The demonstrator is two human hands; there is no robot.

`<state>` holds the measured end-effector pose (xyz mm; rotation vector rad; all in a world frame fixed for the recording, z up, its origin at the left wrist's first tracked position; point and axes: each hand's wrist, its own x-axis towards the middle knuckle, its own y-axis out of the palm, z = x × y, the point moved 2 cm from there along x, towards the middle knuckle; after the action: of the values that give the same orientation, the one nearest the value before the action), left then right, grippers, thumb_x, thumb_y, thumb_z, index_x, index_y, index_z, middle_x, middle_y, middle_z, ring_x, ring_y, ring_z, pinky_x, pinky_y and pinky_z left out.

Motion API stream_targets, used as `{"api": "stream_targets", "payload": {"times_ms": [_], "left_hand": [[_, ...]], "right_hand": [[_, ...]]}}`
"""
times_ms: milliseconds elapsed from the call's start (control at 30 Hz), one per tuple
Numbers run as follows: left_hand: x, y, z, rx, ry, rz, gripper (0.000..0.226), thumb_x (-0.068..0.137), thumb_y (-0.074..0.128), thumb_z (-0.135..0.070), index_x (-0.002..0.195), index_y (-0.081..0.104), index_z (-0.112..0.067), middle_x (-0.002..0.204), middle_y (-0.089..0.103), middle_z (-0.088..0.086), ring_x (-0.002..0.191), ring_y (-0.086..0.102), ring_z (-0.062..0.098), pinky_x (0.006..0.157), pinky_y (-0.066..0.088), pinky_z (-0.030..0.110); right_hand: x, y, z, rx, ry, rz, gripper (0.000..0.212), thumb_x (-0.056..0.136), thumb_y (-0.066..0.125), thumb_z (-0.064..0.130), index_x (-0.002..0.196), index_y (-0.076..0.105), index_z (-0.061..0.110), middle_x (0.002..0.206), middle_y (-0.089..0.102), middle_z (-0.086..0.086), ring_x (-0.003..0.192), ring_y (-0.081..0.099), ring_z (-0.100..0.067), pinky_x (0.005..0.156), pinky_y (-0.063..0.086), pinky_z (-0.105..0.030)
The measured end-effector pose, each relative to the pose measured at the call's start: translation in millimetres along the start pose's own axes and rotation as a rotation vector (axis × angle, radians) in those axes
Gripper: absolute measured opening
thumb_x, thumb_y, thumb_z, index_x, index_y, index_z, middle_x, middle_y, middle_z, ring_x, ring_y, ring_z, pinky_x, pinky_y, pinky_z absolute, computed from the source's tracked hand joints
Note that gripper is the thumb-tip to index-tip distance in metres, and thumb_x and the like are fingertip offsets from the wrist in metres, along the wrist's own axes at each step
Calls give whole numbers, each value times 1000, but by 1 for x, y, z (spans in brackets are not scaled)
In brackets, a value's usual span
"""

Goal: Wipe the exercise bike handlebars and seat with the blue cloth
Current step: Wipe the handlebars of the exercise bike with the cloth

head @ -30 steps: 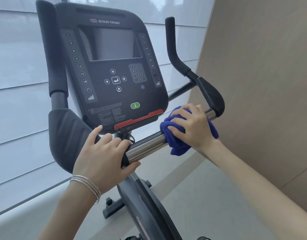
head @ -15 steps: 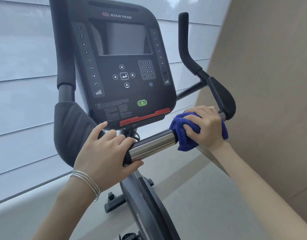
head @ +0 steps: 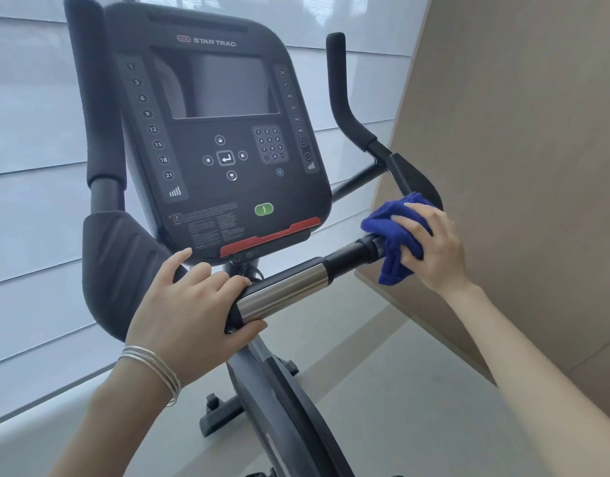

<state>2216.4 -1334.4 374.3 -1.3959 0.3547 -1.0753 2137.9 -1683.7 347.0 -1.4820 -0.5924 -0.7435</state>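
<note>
The exercise bike's horizontal handlebar (head: 289, 290) runs from lower left to upper right, part chrome, part black. My left hand (head: 190, 308) grips it at the left end of the chrome sleeve, thumb underneath. My right hand (head: 434, 249) holds the bunched blue cloth (head: 393, 242) wrapped over the bar's right end, just below the black elbow pad (head: 417, 180). The upright right grip (head: 341, 94) and left grip (head: 90, 98) rise beside the console (head: 221, 132). The seat is out of view.
A beige wall panel (head: 520, 132) stands close on the right, almost touching the right end of the bar. White window blinds (head: 28, 132) fill the left and back. The bike's frame (head: 282, 407) drops to a grey floor (head: 417, 407).
My right hand has slid the blue cloth rightward along the bar, off the chrome sleeve to the right end. More chrome and black bar now shows. My left hand has kept its grip.
</note>
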Motion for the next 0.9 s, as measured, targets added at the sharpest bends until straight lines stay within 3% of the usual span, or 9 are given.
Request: {"api": "stream_targets", "payload": {"times_ms": [167,333,400,500,600,667,733,900], "left_hand": [[1,1,0,12,6,-11,57,78,32,-64,90,70,-24,70,68,-6,71,65,22,98,44,50],[0,1,1,10,10,-18,57,78,31,-65,89,69,-25,71,69,-8,70,65,21,98,44,50],[0,1,1,6,13,-19,57,78,30,-65,89,69,-26,72,69,-9,71,65,20,99,43,49],[0,1,1,-7,20,-26,56,77,30,-65,88,70,-26,71,69,-9,70,65,20,98,44,50],[0,0,1,-13,13,-49,56,77,31,-64,86,70,-25,69,69,-8,68,65,21,97,45,50],[-1,0,1,-18,13,-54,59,80,27,-66,86,70,-25,70,69,-8,69,65,21,97,44,49],[0,0,0,-28,13,-57,70,85,13,-68,86,69,-26,71,69,-9,69,65,21,98,44,49],[-1,-1,1,-64,23,-50,82,85,2,-69,91,70,-23,75,71,-6,71,65,23,98,42,48]], "right_hand": [[18,1,50,33,159,-42,35,88,41,35,99,68,16,113,66,-4,103,56,-30,84,42,-45],[11,14,82,29,-210,-140,24,86,50,35,94,66,19,104,69,-5,94,60,-32,82,43,-44],[14,12,72,9,-254,-141,24,84,52,35,100,64,20,106,69,-7,94,61,-34,82,44,-48],[11,7,56,44,-6,6,44,86,48,43,123,57,20,125,59,-6,116,51,-34,98,33,-62],[-4,2,47,201,182,183,71,83,50,51,144,24,26,148,32,4,140,18,-29,112,9,-62],[-10,-6,40,270,174,297,85,75,62,45,144,15,30,153,19,11,144,5,-25,112,14,-62],[-12,-12,34,277,179,347,92,69,71,35,143,17,32,154,15,15,144,4,-24,109,24,-59],[-5,-15,41,81,239,222,77,69,71,11,138,40,25,147,38,7,130,34,-31,100,38,-51]]}}
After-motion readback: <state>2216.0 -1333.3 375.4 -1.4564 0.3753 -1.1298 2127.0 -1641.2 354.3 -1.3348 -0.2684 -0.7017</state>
